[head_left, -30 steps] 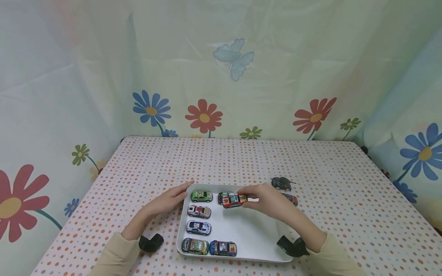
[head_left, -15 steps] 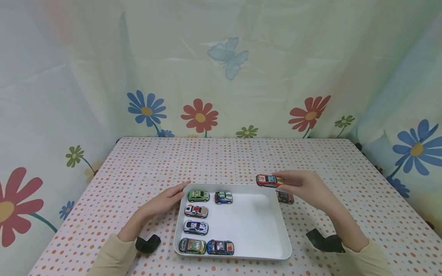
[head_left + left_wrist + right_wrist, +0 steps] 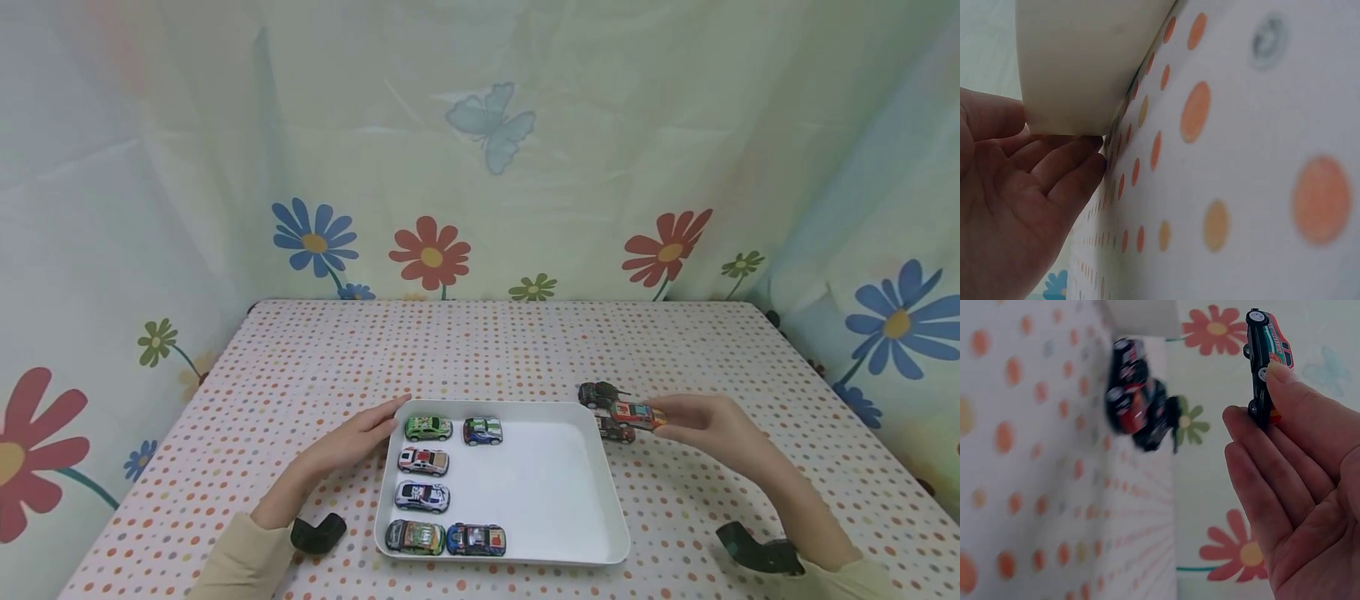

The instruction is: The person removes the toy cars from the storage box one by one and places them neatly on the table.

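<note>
1. The right hand point(image 3: 711, 427) pinches a red toy race car point(image 3: 634, 415) between thumb and fingers, the car's tail towards the palm; the right wrist view shows the car raised off the table.
2. Just beyond the right hand's fingertips are 2 more toys: a black toy vehicle with a thin barrel point(image 3: 597, 394) and a black-and-red toy car point(image 3: 617, 430). In the right wrist view they stand on the table near each other; whether they touch, I cannot tell.
3. The left hand point(image 3: 343, 443) holds nothing up; its fingers, nearly straight and close together, touch the outer wall of a white tray point(image 3: 551, 492) at the far corner on its side, the thumb at the rim.
4. The tray lies between the 2 hands and carries 6 toy cars. Nearest the left hand's fingertips is a green car point(image 3: 428, 428), with a white, blue and green car point(image 3: 483, 431) farther towards the right hand.
5. Closer to the person than those 2 are a white-and-red car point(image 3: 423, 461), a white-and-black car point(image 3: 422, 496), a green-and-orange car point(image 3: 415, 537) and a dark blue car point(image 3: 476, 540).
6. Under both hands spreads a dotted tablecloth point(image 3: 450, 354).
</note>
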`<state>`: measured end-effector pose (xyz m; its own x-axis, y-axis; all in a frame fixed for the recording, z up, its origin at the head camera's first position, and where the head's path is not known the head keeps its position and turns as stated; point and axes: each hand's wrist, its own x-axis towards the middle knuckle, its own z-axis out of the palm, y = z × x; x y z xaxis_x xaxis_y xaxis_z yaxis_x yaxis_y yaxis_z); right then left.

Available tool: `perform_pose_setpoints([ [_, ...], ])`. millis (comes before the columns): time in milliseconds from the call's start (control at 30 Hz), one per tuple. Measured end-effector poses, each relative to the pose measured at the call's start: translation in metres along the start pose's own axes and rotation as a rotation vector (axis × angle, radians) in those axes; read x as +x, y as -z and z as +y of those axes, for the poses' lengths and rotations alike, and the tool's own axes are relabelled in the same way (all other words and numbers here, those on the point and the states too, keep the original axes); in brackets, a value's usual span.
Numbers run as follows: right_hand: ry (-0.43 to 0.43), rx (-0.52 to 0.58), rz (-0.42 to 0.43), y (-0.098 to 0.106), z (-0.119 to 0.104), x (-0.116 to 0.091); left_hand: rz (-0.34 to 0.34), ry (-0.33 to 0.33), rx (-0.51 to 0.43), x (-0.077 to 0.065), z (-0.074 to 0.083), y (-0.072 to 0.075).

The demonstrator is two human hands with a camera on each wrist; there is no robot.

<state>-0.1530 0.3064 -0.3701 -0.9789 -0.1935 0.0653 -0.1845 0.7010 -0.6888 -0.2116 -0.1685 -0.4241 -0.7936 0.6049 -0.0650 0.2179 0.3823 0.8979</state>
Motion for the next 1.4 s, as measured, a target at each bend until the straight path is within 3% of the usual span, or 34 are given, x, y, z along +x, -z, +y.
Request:
perform_pose_setpoints([
  [133,-0.063,0.008,-0.039,-0.002,0.016,-0.007,-0.005,-0.007,-0.002,0.002,0.0,0.0],
  [267,-0.036,0.006,-0.082,-0.007,0.026,-0.011,0.003,-0.012,-0.004,0.002,0.001,0.0],
  [733,-0.008,-0.105,-0.118,-0.029,0.026,-0.009,0.005,0.007,-0.015,0.0,0.003,-0.001],
  [1033,0.018,-0.273,-0.147,-0.033,0.015,-0.01,0.01,0.009,0.007,0.0,0.0,0.0],
  [1400,-0.057,-0.558,-0.184,-0.045,0.001,-0.007,0.005,0.001,-0.015,0.001,0.0,-0.001],
])
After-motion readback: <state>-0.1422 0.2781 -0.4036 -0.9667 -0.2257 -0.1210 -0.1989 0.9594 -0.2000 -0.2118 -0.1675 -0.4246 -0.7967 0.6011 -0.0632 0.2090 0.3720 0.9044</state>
